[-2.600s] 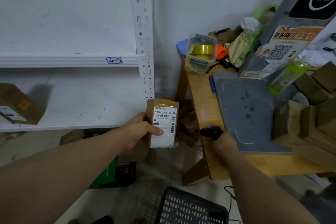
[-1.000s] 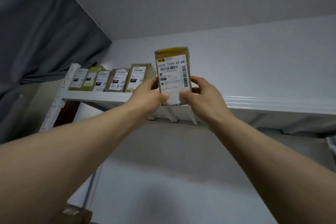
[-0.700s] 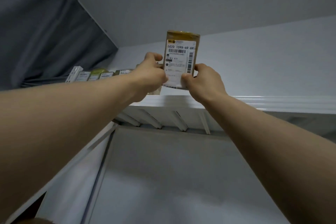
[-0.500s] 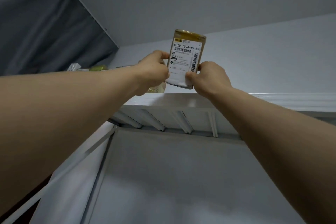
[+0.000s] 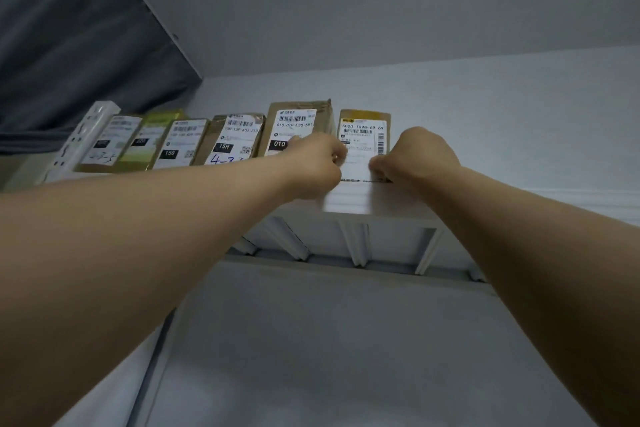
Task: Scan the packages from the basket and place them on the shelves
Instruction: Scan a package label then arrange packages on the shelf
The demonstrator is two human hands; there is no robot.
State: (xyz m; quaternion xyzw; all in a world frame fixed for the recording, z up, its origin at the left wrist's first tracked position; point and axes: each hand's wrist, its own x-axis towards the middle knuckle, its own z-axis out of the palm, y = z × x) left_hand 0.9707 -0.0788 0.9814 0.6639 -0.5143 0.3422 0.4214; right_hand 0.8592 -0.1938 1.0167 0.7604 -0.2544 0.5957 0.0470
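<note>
The package (image 5: 363, 135) stands upright on the near edge of the top shelf (image 5: 353, 199), label facing out, at the right end of a row. The left hand (image 5: 315, 166) pinches its lower left edge and the right hand (image 5: 419, 156) its lower right edge, both with fingers curled in. Just left of it stands a taller box (image 5: 294, 125) marked 010, then 4 more labelled packages (image 5: 180, 146) run left to the white shelf post (image 5: 79, 139). A dark curtain (image 5: 69, 45) hangs far left.
</note>
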